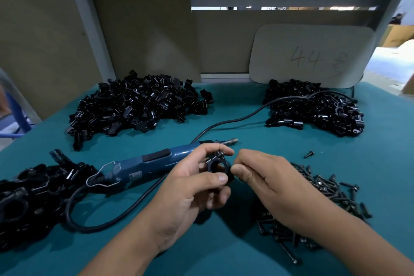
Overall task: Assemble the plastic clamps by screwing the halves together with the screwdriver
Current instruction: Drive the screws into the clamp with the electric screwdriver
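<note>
Clamp (218,164) is pinched steady in left hand (190,188) so a screw, apparently pinched in right hand (266,179), can be seated; screwdriver (154,163) left lying on table (246,132).

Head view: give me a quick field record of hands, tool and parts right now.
left hand: grips a black plastic clamp
right hand: fingers curled at the clamp's right side; contents hidden
blue electric screwdriver: lying on the teal table, untouched
black screws pile: under the right hand
</note>
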Demonstrator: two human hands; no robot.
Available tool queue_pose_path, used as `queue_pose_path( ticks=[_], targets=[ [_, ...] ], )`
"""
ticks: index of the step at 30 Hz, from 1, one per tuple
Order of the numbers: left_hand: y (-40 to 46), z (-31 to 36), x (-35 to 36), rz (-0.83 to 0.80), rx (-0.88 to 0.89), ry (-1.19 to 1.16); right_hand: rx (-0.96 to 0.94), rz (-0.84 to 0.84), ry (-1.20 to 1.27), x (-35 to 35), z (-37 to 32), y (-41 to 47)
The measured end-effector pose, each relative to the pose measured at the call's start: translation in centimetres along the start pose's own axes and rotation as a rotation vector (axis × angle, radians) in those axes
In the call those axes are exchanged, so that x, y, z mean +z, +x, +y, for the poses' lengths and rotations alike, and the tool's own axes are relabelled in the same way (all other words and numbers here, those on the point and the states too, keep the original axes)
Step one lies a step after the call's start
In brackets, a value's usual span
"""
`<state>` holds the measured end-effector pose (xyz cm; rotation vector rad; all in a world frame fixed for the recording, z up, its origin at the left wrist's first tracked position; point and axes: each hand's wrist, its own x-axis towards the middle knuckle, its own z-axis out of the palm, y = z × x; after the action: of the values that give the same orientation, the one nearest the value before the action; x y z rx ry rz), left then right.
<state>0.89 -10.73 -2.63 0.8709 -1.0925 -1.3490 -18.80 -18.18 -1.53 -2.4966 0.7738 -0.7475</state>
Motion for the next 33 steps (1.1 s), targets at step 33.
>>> queue_pose_path(
  ticks=[33],
  targets=[
    [0.1, 0.1, 1.2, -0.007, 0.071, -0.067, 0.011, 0.105, 0.069, -0.1, -0.9, 0.1]
  ],
)
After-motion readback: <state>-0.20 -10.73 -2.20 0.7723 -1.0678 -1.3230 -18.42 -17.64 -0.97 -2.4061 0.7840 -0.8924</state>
